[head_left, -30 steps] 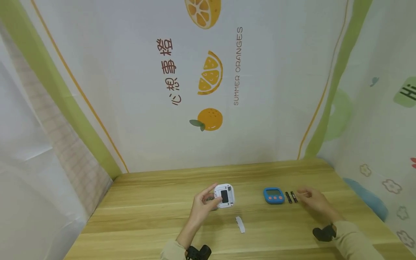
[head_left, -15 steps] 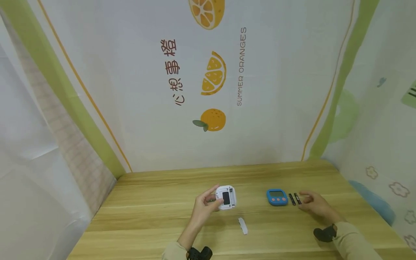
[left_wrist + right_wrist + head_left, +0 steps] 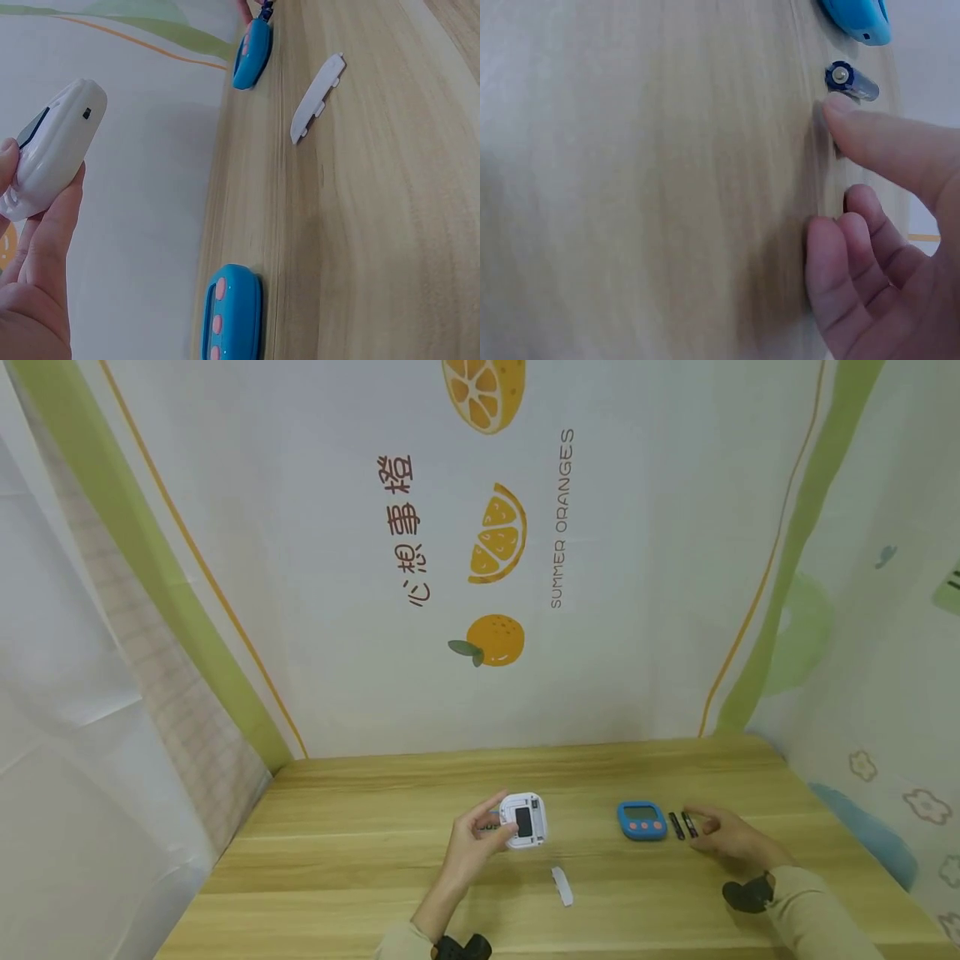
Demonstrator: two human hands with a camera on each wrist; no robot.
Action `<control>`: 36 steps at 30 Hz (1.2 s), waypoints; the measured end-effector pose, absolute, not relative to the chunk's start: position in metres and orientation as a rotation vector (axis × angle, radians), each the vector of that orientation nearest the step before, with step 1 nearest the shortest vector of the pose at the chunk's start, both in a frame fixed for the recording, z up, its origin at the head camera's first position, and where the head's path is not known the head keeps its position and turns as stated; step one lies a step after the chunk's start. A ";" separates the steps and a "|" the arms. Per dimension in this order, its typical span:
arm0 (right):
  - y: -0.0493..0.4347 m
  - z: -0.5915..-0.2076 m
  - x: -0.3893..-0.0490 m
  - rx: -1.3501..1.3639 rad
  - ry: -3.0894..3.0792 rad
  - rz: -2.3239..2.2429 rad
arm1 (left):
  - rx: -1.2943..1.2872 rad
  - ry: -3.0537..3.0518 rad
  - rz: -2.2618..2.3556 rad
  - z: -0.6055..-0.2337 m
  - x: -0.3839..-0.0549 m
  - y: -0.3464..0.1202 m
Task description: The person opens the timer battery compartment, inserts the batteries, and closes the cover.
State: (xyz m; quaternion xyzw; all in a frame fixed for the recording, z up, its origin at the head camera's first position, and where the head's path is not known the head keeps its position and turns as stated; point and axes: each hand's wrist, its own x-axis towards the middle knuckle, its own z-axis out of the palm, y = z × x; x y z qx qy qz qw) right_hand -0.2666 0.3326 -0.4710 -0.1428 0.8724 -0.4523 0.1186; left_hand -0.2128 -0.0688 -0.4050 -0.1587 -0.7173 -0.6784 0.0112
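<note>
My left hand (image 3: pixel 474 842) holds a white digital timer (image 3: pixel 524 821) off the table, thumb on its back. That back faces me with its battery slot uncovered. A white battery cover (image 3: pixel 562 887) lies on the table below it. Two dark AAA batteries lie side by side at the right: the left battery (image 3: pixel 677 826) and the right battery (image 3: pixel 691 824). Beside the right one is my right hand (image 3: pixel 726 835), thumb and fingers spread apart. The right wrist view shows the thumb close to a battery (image 3: pixel 853 81); whether it touches the other is hidden.
Left of the batteries lies a blue timer (image 3: pixel 642 821) with pink buttons. Another blue timer (image 3: pixel 232 315) stands out in the left wrist view; my left hand mostly covers it in the head view. A printed cloth (image 3: pixel 600 677) hangs along the wooden table's (image 3: pixel 360 827) back edge.
My right hand has moved slightly left to the right battery, with its fingers spreading around it. The left hand keeps holding the white timer. The head view has shifted slightly.
</note>
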 end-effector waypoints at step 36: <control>0.330 -0.467 -0.264 -0.291 2.564 -1.507 | -0.506 -2.180 -2.208 -0.432 -0.229 -0.074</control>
